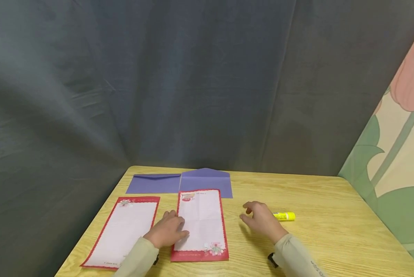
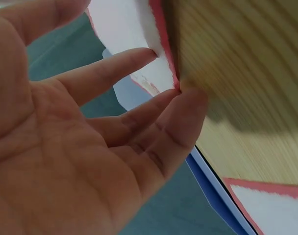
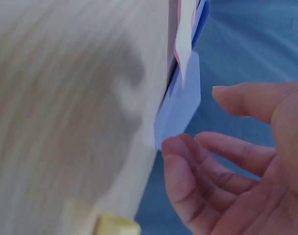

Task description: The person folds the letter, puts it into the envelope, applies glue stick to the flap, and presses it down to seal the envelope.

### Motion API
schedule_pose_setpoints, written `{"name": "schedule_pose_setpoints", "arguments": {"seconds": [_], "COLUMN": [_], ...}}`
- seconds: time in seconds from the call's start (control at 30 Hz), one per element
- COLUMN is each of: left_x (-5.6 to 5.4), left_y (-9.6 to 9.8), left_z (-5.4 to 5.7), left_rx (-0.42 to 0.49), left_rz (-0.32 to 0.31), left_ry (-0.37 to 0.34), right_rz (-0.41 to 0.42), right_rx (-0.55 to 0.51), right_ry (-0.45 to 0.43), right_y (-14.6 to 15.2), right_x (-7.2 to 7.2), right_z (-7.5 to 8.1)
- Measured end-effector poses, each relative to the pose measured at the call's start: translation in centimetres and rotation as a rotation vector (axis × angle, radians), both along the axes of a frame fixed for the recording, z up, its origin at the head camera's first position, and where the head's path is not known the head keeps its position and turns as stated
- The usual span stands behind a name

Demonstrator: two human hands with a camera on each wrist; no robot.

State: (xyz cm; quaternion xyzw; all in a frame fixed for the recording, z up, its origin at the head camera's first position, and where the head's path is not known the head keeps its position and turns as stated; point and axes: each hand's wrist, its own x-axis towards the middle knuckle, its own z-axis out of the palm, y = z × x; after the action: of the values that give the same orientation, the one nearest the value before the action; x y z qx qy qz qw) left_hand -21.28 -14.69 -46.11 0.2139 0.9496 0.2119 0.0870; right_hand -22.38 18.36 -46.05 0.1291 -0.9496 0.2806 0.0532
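Note:
A red-bordered sheet of letter paper (image 1: 201, 227) with fold creases lies upright before me. My left hand (image 1: 168, 229) is at its left edge; in the left wrist view the fingertips (image 2: 188, 105) touch the red border, and the thumb is apart from them. Over the wood to the sheet's right hovers my right hand (image 1: 260, 220), its fingers loosely bent around nothing. Just beyond that hand is a yellow glue stick (image 1: 285, 216), partly hidden by it. A second red-bordered sheet (image 1: 123, 231) lies on the left, partly covered by the left forearm.
Two purple envelopes lie side by side at the back: the left envelope (image 1: 155, 184) has its flap folded down, the right envelope (image 1: 207, 182) has its flap up. A dark curtain (image 1: 207, 84) hangs behind the wooden table (image 1: 331, 231). A flower-painted wall (image 1: 400, 173) stands at right.

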Motion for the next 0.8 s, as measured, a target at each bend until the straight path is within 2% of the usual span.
{"name": "schedule_pose_setpoints", "arguments": {"seconds": [0.1,0.27,0.47,0.8], "left_x": [0.2,0.5,0.8,0.8], "left_y": [0.5,1.5,2.7,3.5], "left_z": [0.1,0.4,0.5,0.1], "left_rx": [-0.006,-0.001,0.009,0.009], "left_rz": [-0.007,-0.051,-0.083,-0.096], "left_ry": [0.002,0.002,0.007,0.021], "right_rz": [0.011,0.020,-0.031,-0.125], "right_rx": [-0.017,0.020,0.018,-0.218], "right_ry": [-0.050,-0.137,-0.184,-0.325], "right_y": [-0.8,-1.4,-1.8,-2.3], "right_x": [-0.3,-0.6,-0.9,-1.7], "right_z": [-0.7,-1.4,-1.7,-1.9]}}
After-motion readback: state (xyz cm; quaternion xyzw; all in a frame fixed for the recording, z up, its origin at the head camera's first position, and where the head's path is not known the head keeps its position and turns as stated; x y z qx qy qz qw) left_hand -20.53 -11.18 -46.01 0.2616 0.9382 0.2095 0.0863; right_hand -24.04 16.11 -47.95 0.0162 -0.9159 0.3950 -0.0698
